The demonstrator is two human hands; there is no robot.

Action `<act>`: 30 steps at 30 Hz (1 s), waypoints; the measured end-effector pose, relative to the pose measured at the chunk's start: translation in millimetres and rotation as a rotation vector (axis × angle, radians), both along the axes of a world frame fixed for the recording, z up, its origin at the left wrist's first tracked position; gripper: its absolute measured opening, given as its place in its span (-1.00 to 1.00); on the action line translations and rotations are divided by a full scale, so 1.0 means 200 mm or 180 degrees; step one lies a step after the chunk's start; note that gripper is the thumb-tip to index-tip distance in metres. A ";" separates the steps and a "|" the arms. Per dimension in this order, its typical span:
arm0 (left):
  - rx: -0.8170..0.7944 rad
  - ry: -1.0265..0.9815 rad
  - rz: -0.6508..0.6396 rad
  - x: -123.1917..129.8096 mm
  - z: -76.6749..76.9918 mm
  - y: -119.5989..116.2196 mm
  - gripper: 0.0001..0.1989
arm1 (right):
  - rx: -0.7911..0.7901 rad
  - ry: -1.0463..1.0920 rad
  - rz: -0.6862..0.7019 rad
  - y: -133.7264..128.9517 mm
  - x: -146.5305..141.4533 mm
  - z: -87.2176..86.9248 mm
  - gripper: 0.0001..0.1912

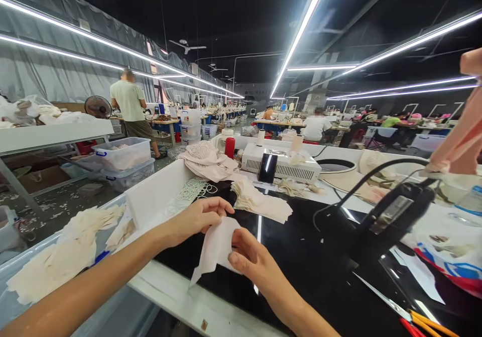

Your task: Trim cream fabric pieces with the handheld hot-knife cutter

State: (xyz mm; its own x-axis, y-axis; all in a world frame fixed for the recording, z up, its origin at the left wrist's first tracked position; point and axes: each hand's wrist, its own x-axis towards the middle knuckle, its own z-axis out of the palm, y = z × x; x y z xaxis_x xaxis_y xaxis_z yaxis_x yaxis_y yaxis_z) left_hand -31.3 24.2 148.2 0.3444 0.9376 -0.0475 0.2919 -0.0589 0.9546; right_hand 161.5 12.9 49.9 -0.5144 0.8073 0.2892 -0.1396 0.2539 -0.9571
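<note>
A small piece of pale cloth (215,246) is held up between my two hands, above the near edge of the black tabletop (297,256). My left hand (201,219) pinches its upper left part from above. With thumb and fingers, my right hand (252,256) grips its right side. One corner of the cloth hangs down towards the white table edge. Just beyond my hands lies a stack of cream cloth pieces (259,201). Left of that stack are looped thin elastic cords (196,190) and a heap of beige fabric (211,160).
Scissors (391,297) with red and orange handles lie at front right, below a black clamp-like device (395,216). A phone (267,168) leans on a white machine box (297,161). More cloth pieces (60,256) fill a bin at left. A person (128,106) stands further back.
</note>
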 end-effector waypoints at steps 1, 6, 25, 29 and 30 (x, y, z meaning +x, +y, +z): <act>-0.0073 -0.0024 -0.0063 0.03 -0.02 -0.01 -0.60 | -0.0155 0.0073 0.0237 -0.02 0.00 0.01 -0.26; -0.0357 0.0005 -0.0088 0.08 -0.12 -0.01 -0.57 | -0.0604 0.0339 0.0139 -0.08 0.07 -0.01 -0.42; -0.0385 0.0469 0.0003 0.15 -0.24 0.05 -0.23 | -0.1192 -0.0175 -0.0033 -0.14 0.10 -0.12 -0.45; -0.0425 0.0497 0.0049 0.13 -0.28 0.08 -0.26 | -0.1174 -0.0242 0.0016 -0.14 0.11 -0.12 -0.53; -0.0430 0.0499 0.0051 0.13 -0.28 0.09 -0.26 | -0.1178 -0.0225 0.0040 -0.13 0.11 -0.12 -0.56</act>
State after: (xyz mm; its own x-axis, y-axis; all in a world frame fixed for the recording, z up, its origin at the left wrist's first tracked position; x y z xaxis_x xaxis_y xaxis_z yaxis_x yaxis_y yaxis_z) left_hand -5.0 41.7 91.2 0.3080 0.9244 -0.2250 0.4374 0.0724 0.8964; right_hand 183.5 -14.0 26.5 -0.5332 0.8440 -0.0575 -0.0709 -0.1123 -0.9911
